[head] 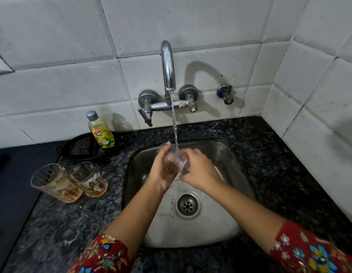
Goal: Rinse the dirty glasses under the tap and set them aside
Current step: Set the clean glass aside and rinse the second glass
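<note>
Our left hand and right hand both hold one glass between them, above the sink. The left hand grips it from the left side, with the fingers curled round the wall and the thumb up near the rim. The right hand grips it from the right side, with the fingers bent round it. The glass is clear and wet, and we cannot tell exactly how it is turned. The water falls in a thin stream from the tap straight onto the glass. Under our hands the sink is of steel, and the drain is in its middle. Our sleeves are red with flowers.

On the dark tabletop, left of the sink, stand two more glasses just beside each other: a tall glass and a short glass. Both have brown marks inside. Behind them lies a black tray, and a yellow soap bottle stands on its right part, near the white tiled wall.
</note>
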{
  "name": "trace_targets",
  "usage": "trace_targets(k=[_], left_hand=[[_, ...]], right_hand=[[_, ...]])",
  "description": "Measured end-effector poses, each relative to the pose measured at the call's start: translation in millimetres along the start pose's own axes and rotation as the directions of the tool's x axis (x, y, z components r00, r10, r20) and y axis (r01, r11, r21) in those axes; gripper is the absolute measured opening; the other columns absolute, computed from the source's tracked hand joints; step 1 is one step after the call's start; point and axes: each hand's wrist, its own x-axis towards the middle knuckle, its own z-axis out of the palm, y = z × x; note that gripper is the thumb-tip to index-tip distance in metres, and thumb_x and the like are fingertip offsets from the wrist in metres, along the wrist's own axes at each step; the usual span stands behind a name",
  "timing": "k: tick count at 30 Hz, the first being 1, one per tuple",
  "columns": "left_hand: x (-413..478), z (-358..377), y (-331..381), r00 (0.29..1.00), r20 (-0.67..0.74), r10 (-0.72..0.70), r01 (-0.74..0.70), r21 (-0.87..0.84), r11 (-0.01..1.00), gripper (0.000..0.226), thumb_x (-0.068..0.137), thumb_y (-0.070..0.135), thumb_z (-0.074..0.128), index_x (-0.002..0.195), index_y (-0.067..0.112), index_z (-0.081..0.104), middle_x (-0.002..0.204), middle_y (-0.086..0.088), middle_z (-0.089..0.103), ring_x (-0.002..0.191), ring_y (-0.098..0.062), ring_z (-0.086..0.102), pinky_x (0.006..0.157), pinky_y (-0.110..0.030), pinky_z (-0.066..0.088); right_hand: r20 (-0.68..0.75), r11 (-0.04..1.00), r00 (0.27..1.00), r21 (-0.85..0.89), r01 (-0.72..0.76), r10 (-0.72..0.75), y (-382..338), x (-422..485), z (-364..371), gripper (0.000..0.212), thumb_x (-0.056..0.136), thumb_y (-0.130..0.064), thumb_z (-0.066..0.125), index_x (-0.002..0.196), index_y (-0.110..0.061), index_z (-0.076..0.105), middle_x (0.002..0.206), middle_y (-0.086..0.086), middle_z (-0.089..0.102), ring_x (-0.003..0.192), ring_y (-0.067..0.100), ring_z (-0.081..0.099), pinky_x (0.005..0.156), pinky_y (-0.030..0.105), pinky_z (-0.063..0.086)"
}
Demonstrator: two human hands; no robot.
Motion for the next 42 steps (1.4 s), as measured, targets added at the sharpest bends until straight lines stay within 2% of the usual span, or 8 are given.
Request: trace_targets(k=[3, 6, 8, 13, 16, 23, 32, 42], left_hand=[[-1, 9, -6, 0.987, -0.076, 0.14, -0.121, 0.213, 0.969, 0.034, 0.073, 0.028, 0.077, 0.099, 0.008, 0.068, 0.084, -0.008, 0.068, 0.067, -0.017, 0.065, 0.063, -0.026, 0.052], [-7, 6, 0, 0.998, 0.054, 0.041, -0.053, 0.245, 0.968, 0.033, 0.075, 0.024, 0.074, 0.102, 0.006, 0.067, 0.086, -0.009, 0.069, 0.073, -0.017, 0.067, 0.067, -0.027, 0.055], [-9, -1, 1, 0.991, 0.136, 0.019, -0.062, 0.314, 0.947, 0.038, 0.072, 0.027, 0.073, 0.104, 0.009, 0.068, 0.095, -0.008, 0.071, 0.089, -0.021, 0.067, 0.079, -0.033, 0.052], [-16, 10, -5, 0.943, 0.165, 0.288, -0.33, 0.555, 0.764, 0.022, 0.077, 0.0, 0.071, 0.096, 0.01, 0.067, 0.086, -0.003, 0.072, 0.083, -0.013, 0.068, 0.073, -0.019, 0.054], [-16, 2, 10, 0.942, 0.318, 0.112, -0.261, 0.477, 0.84, 0.037, 0.077, 0.015, 0.07, 0.112, 0.006, 0.065, 0.107, -0.008, 0.072, 0.099, -0.02, 0.067, 0.09, -0.032, 0.053], [-16, 2, 2, 0.959, 0.109, 0.262, -0.282, 0.456, 0.844, 0.045, 0.078, 0.044, 0.067, 0.115, 0.017, 0.065, 0.11, -0.001, 0.072, 0.104, -0.019, 0.067, 0.098, -0.038, 0.048], [-19, -1, 5, 0.946, -0.062, 0.319, -0.274, 0.377, 0.885, 0.06, 0.097, 0.055, 0.025, 0.117, 0.014, 0.063, 0.109, -0.002, 0.072, 0.1, -0.013, 0.066, 0.092, -0.031, 0.046], [-27, -6, -12, 0.9, 0.076, 0.43, -0.391, 0.579, 0.716, 0.03, 0.09, 0.04, 0.056, 0.107, 0.017, 0.066, 0.102, -0.004, 0.071, 0.098, -0.019, 0.066, 0.086, -0.03, 0.052]], right_hand=[[0.038, 0.996, 0.997, -0.047, -0.071, 0.073, 7, -7, 15, 0.055, 0.066, -0.02, 0.076, 0.113, -0.015, 0.049, 0.102, 0.005, 0.063, 0.09, 0.026, 0.064, 0.073, 0.032, 0.05], [0.43, 0.773, 0.901, 0.549, -0.318, 0.065, 18, -6, 9, 0.03, 0.074, 0.003, 0.067, 0.099, -0.01, 0.057, 0.081, 0.007, 0.062, 0.068, 0.017, 0.062, 0.063, 0.028, 0.05], [0.555, 0.627, 0.831, 0.659, -0.417, -0.03, 26, -6, 10, 0.03, 0.077, 0.009, 0.064, 0.102, -0.005, 0.058, 0.08, 0.01, 0.062, 0.067, 0.016, 0.062, 0.062, 0.025, 0.051], [0.306, 0.698, 0.95, 0.667, -0.263, 0.066, 26, 0, 31, 0.05, 0.062, -0.011, 0.076, 0.108, -0.012, 0.057, 0.08, 0.004, 0.066, 0.074, 0.018, 0.065, 0.064, 0.033, 0.054], [0.52, 0.538, 0.85, 0.742, -0.4, -0.085, 31, -3, 24, 0.034, 0.077, -0.001, 0.071, 0.105, -0.014, 0.058, 0.085, 0.007, 0.068, 0.079, 0.021, 0.068, 0.068, 0.029, 0.055], [0.255, 0.48, 0.958, 0.829, -0.287, 0.132, 21, 16, 42, 0.045, 0.079, -0.001, 0.069, 0.118, -0.019, 0.055, 0.11, 0.002, 0.067, 0.105, 0.021, 0.063, 0.087, 0.033, 0.051], [0.333, 0.473, 0.935, 0.809, -0.349, 0.12, 25, 13, 39, 0.042, 0.069, 0.002, 0.077, 0.1, -0.019, 0.058, 0.095, 0.003, 0.065, 0.085, 0.019, 0.062, 0.08, 0.043, 0.053], [0.371, 0.829, 0.925, 0.488, -0.273, 0.086, 38, 8, 15, 0.06, 0.065, -0.018, 0.083, 0.111, -0.019, 0.043, 0.111, 0.003, 0.058, 0.092, 0.014, 0.058, 0.066, 0.025, 0.05]])
